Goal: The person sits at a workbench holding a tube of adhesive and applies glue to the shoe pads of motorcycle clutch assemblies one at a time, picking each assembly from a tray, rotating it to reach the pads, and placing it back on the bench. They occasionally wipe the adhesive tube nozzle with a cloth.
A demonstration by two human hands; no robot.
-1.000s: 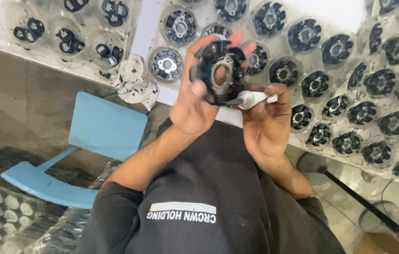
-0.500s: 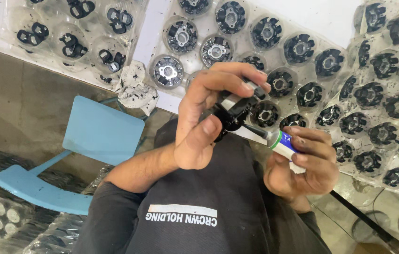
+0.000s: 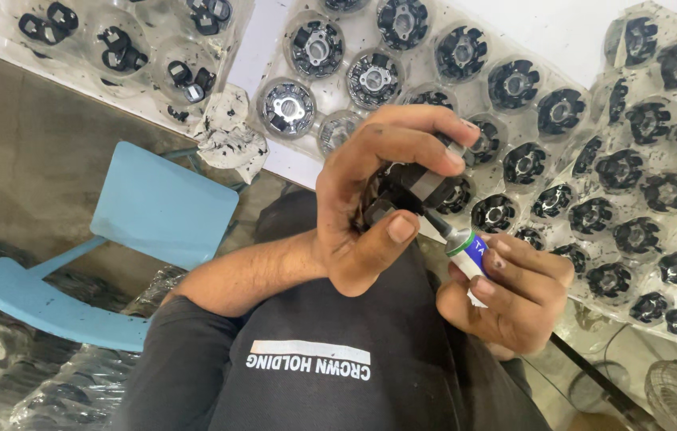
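1. A black round part [image 3: 406, 187], judged rigid and light, is clamped by its rim in the left hand [image 3: 370, 207], above the desk [image 3: 570, 28]
2. A small, soft tube [image 3: 466, 249] is pinched mid-body in the right hand [image 3: 510, 291], its nozzle touching the part

Left hand [image 3: 370, 211] is raised with its forearm bare, fingers curled over the top and thumb pressed up from below, clamped shut. Right hand [image 3: 510, 291] sits just beside and lower, fingers folded tight, thumb across.
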